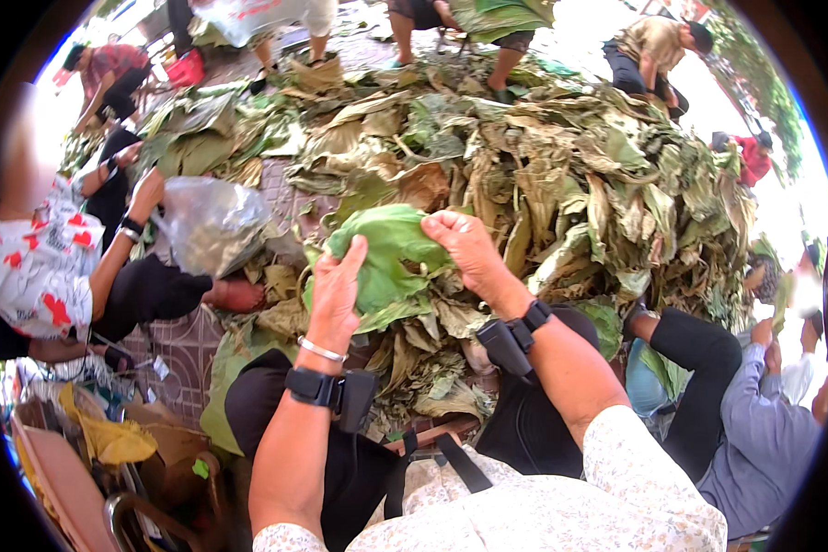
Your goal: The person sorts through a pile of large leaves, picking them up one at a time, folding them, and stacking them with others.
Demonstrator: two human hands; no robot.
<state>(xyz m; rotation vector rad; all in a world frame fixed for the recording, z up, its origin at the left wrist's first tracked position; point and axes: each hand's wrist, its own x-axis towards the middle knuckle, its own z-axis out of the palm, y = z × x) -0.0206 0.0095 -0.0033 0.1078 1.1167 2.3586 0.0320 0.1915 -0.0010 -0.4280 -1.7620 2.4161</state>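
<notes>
- Lower centre of the frame: both forearms enter from the bottom edge, each with a black strap and a small black device at the wrist; the left wrist also carries a thin silver bangle (pixel 322 350).
- Left hand (pixel 336 294), centre of frame: fingers closed over the lower left edge of a fresh green leaf (pixel 391 253), thumb side up, gripping it.
- Right hand (pixel 469 248), just right of centre: closed in a fist on the upper right edge of the same leaf, knuckles toward the top of the frame.
- The green leaf sits at the centre of the frame, stretched and bunched between the two hands, held above the person's knees in black trousers (pixel 340 460).
- Directly below the leaf: loose brownish, wilted leaves (pixel 432 368) lying between the knees.
- Lower left: a stack of brown and yellow sheets (pixel 101 442) on the paved ground.
- Left edge: a seated person in a white top with red print (pixel 37 267), one hand at a clear plastic bag (pixel 212 221).
- Lower right: another seated person in a grey-blue shirt (pixel 764 442) and dark trousers.
- Upper centre to right: a large heap of dried and green leaves (pixel 570 175) spread across the ground.
- Top edge: several further people standing or crouching beyond the heap.
</notes>
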